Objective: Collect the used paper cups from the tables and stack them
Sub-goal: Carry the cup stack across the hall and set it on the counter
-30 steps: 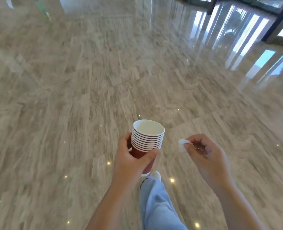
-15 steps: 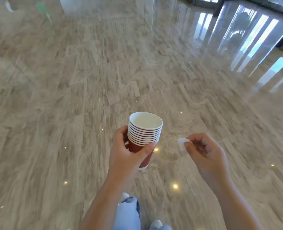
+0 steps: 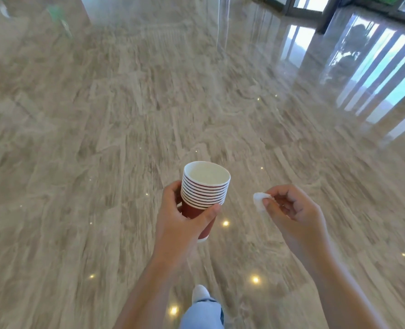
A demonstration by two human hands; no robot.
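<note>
Centrally, low in the head view, the stack of paper cups (image 3: 205, 186) stands upright in the air, held over the floor and not resting on any surface. The cups are dark red outside and white inside, nested one in another, so that many white rims lie banded closely under the top one. The top cup's mouth faces up and looks empty. Only the bottom cup shows its red wall and pale base.

The left grip (image 3: 180, 224) is curled round the lower part of the stack. Its thumb presses across the near side just under the banded rims, and its fingers wrap the far side. The bare left forearm runs down to the bottom edge of the view.

Just to the right, apart from the cups, the right grip (image 3: 294, 214) pinches a small white scrap (image 3: 258, 201) between thumb and forefinger. The other fingers are curled into the palm. What the scrap is made of cannot be told; it looks like soft paper or tissue.

Below the hands, a pale blue trouser leg (image 3: 201, 314) and the toe of a white shoe (image 3: 199, 293) show at the bottom edge.

All around spreads a glossy beige marble floor (image 3: 102, 138), blurred in streaks. Small bright light spots (image 3: 255, 279) reflect in it, and at upper right it mirrors tall window panes (image 3: 374, 74).
</note>
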